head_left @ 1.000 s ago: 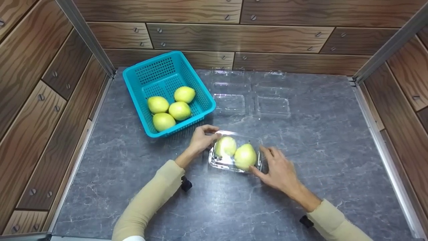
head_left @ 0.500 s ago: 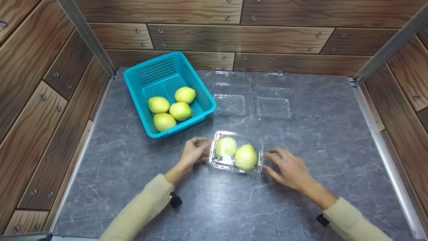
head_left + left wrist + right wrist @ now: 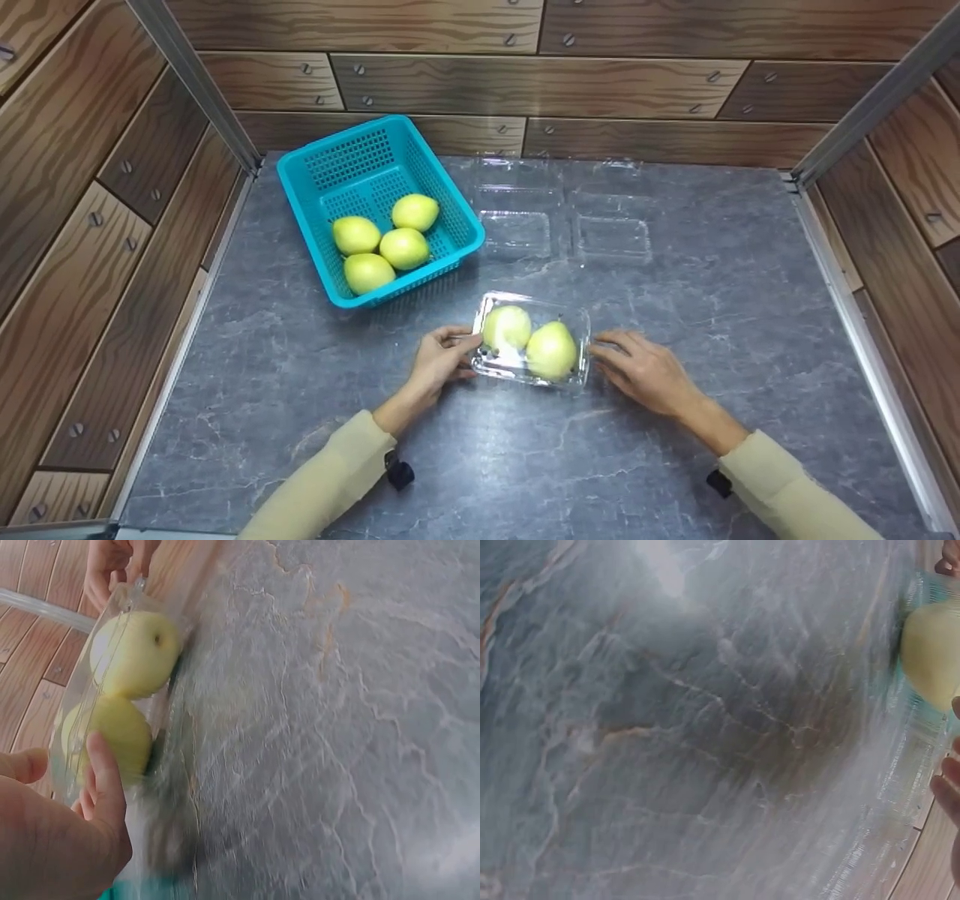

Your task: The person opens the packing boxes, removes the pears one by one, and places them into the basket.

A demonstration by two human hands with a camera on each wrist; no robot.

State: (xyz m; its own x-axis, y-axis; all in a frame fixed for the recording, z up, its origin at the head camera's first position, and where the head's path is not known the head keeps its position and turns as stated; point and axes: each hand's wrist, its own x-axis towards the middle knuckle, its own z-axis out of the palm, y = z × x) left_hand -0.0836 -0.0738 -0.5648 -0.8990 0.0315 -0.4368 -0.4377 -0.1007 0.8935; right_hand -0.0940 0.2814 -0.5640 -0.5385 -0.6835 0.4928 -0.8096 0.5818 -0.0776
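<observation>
A clear plastic clamshell box (image 3: pixel 525 375) lies on the table with its lid down. Through it show two yellow-green pears (image 3: pixel 507 328), side by side. My left hand (image 3: pixel 435 364) touches the box's left end with extended fingers; in the left wrist view a fingertip (image 3: pixel 101 750) lies in front of one pear (image 3: pixel 135 652). At the opposite end my right hand (image 3: pixel 641 371) has its fingertips against or just beside the edge; contact is hard to tell. The right wrist view catches only part of the box and of those fingers (image 3: pixel 949 791).
A teal plastic basket (image 3: pixel 306 225) stands back left with several pears (image 3: pixel 370 274) inside. Behind the box, two open clear clamshells (image 3: pixel 517 232) lie on the grey marbled tabletop (image 3: pixel 735 300). Wood-patterned walls (image 3: pixel 540 86) enclose the back and sides.
Both hands leave the lid and draw outward, then the left hand comes back to the box's left end and the right fingers close in at its right end. The box stays nearly in place.
</observation>
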